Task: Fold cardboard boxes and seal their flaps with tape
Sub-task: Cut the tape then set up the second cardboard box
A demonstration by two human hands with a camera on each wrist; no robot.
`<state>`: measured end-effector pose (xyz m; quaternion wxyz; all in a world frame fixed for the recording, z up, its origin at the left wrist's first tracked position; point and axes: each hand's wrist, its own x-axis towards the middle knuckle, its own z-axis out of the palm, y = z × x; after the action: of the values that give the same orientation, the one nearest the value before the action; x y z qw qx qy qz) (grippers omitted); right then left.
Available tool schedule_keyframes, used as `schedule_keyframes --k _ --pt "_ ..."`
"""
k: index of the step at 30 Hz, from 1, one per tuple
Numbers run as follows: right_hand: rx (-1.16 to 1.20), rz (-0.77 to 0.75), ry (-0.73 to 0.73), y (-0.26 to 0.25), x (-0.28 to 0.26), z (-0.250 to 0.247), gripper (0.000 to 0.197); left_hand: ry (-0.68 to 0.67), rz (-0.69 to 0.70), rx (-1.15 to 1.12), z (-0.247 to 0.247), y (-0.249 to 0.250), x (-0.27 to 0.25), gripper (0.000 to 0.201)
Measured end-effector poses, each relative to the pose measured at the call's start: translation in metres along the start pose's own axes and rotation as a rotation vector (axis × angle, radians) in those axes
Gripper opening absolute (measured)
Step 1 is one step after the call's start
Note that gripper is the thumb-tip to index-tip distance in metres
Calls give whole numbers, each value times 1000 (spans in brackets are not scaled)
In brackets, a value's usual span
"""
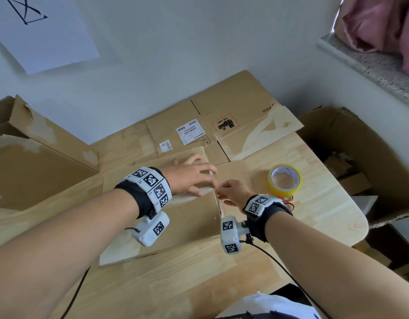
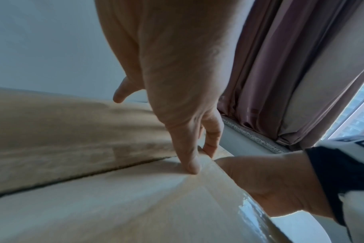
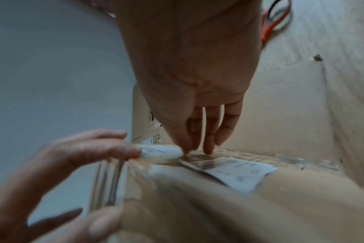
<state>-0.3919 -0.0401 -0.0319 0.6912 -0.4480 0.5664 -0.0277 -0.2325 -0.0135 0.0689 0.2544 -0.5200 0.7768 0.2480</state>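
Observation:
A brown cardboard box (image 1: 189, 217) lies mid-table with its top flaps closed along a seam (image 2: 94, 174). My left hand (image 1: 198, 173) lies on the top near the right edge, fingers spread. Its thumb (image 2: 192, 166) presses the top beside that edge. At the same edge my right hand (image 1: 220, 192) has its fingertips bunched and pinches clear tape (image 3: 156, 153) against the box side, next to a white label (image 3: 239, 172). Shiny tape (image 2: 251, 208) runs along the edge. A yellow tape roll (image 1: 285, 180) stands to the right of the box.
Red-handled scissors (image 1: 287, 199) lie half hidden behind my right wrist. Flattened cartons (image 1: 222, 116) rest at the back against the wall. A large open box (image 1: 360, 157) stands off the table's right side, and another carton (image 1: 37, 162) sits at the left.

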Motion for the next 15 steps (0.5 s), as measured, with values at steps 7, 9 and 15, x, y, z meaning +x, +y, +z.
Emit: schedule_keyframes --k 7,9,15 --pt "-114 84 -20 2 -4 -20 34 -89 115 328 -22 10 16 43" --pt "-12 79 13 5 -4 -29 29 -169 104 370 -28 15 26 44" --pt "152 150 111 12 -10 -43 22 -430 -194 323 -21 35 45 62"
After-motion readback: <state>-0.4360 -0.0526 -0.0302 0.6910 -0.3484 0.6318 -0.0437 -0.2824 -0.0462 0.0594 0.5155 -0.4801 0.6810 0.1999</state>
